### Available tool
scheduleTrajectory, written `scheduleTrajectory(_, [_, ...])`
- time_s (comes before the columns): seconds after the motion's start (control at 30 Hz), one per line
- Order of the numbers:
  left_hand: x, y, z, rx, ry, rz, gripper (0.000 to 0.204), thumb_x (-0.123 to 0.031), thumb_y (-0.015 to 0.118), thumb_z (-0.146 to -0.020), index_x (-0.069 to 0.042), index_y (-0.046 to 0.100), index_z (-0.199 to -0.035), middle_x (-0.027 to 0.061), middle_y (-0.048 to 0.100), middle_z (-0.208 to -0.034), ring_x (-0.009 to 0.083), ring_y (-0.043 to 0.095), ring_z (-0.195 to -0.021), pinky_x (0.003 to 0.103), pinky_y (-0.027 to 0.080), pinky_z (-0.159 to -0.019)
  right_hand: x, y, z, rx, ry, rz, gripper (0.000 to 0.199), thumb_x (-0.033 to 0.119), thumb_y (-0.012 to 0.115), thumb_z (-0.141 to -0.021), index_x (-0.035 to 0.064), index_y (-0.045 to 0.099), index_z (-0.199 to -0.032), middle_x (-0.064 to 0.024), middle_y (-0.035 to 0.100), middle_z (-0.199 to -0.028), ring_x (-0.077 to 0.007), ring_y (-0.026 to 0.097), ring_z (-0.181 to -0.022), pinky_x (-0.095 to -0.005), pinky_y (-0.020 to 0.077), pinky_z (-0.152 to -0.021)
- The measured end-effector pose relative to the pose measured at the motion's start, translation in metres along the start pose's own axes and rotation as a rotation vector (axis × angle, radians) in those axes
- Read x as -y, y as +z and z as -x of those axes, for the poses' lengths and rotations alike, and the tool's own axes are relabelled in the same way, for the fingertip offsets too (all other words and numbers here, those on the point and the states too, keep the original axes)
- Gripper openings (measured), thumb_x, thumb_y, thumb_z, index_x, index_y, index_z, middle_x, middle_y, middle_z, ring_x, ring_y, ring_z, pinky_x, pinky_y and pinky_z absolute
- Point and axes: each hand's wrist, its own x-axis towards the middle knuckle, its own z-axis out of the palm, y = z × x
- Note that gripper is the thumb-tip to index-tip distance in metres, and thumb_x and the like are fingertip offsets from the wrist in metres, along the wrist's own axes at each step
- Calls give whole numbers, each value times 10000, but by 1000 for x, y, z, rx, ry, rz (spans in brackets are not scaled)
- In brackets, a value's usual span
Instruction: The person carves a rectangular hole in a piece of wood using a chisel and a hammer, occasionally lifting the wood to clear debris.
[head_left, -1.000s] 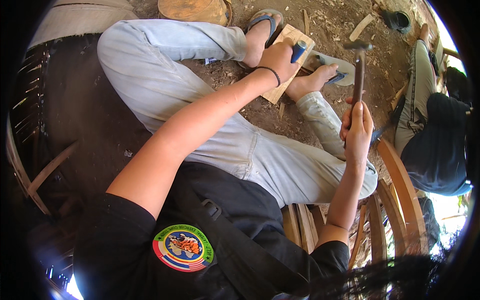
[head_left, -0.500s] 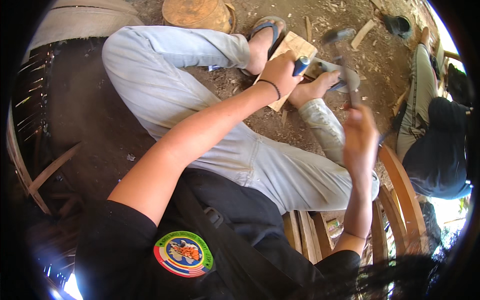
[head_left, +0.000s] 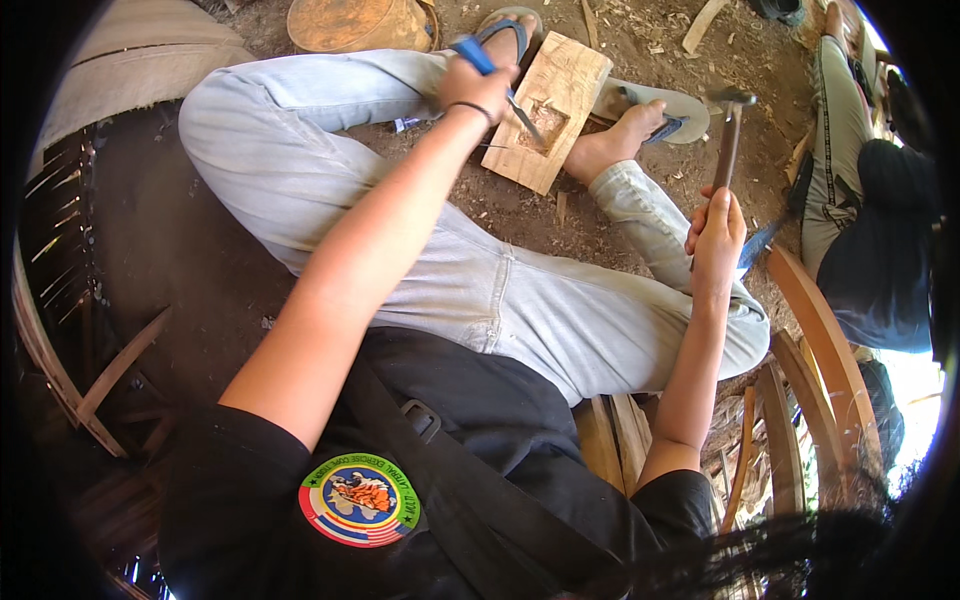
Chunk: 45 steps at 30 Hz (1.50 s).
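Dirt floor (head_left: 640, 215), wood chips; block (head_left: 550, 110) underfoot

My left arm stretches far forward across my bent knee, the left hand (head_left: 470, 90) curled in a tight fist, a dark band circling its wrist. My right forearm rises from the lower edge, elbow bent, the right hand (head_left: 716, 235) raised beside my right shin, fingers wrapped closed and thumb upward.
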Motion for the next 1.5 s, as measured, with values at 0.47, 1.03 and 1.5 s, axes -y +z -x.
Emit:
scheduleTrajectory(0.47, [-2, 22, 17, -65, 604, -203, 614, -218, 727, -764, -210, 506, -1337, 114, 667, -1088, 269, 659, -951, 352, 502, -845, -2, -4, 2, 35, 56, 0, 328, 295, 407, -1023, 5, 556, -992, 43, 417, -573, -27, 340, -419, -197, 275, -376])
scheduleTrajectory(1.03, [-9, 24, 26, -39, 518, -249, 462, -283, 777, -729, -15, 592, -1057, 165, 673, -939, 309, 660, -877, 394, 509, -780, 4, 3, 7, 93, 22, 27, 310, 280, 426, -1018, 10, 570, -968, 54, 403, -557, -16, 339, -437, -193, 265, -396])
scheduleTrajectory(1.5, [-7, 33, 38, -27, 589, -296, 456, -329, 783, -724, 13, 550, -914, 188, 649, -779, 347, 657, -762, 406, 517, -689, 3, 2, 14, 115, -106, 222, 298, 243, 451, -1004, -10, 599, -950, 43, 413, -575, -37, 369, -529, -228, 296, -485])
